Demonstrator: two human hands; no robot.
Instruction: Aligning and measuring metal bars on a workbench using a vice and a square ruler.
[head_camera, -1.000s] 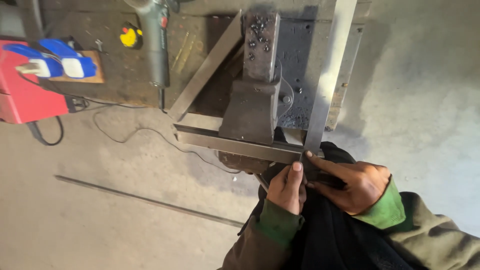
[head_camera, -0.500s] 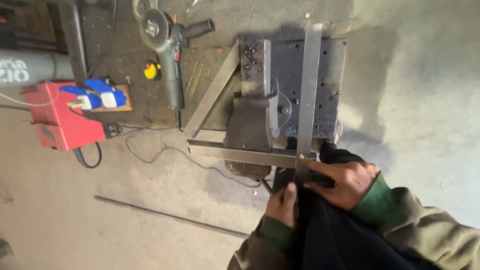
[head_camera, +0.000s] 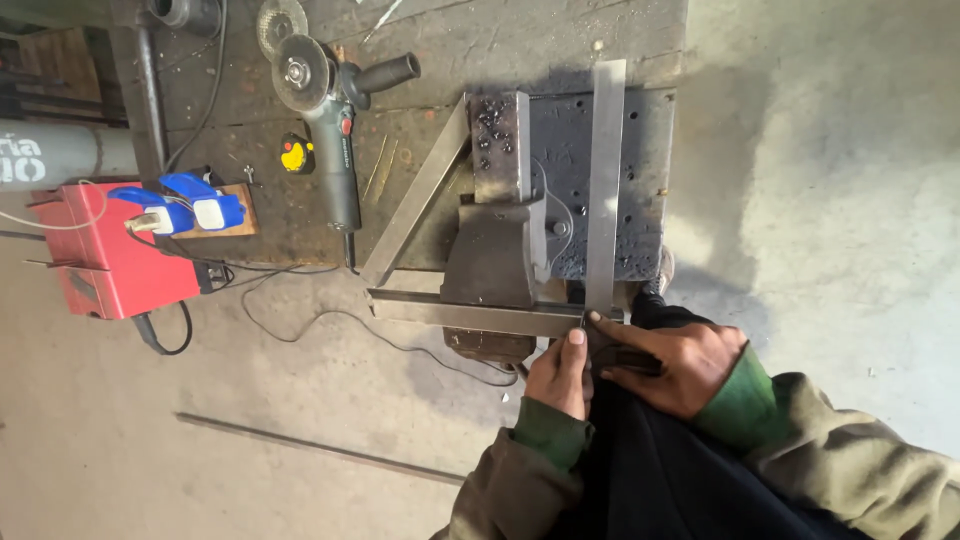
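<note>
A triangular steel frame (head_camera: 480, 316) is shown lying across a bench vise (head_camera: 497, 262) at the edge of the table (head_camera: 440, 50). Its near corner is pinched by the left hand (head_camera: 560, 375), thumb pressed on the horizontal bar, while the right hand (head_camera: 675, 365) is laid over the same joint, fingers extended, forefinger touching the upright bar. An angle grinder (head_camera: 330, 130) and a yellow tape measure (head_camera: 296, 154) are seen on the table; a red welder (head_camera: 105, 265) stands on the floor.

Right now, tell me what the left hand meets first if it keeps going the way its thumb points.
The left hand points up the picture; its thumb already touches the horizontal steel bar. Beyond that comes the bench vise, though depth is hard to judge.
</note>
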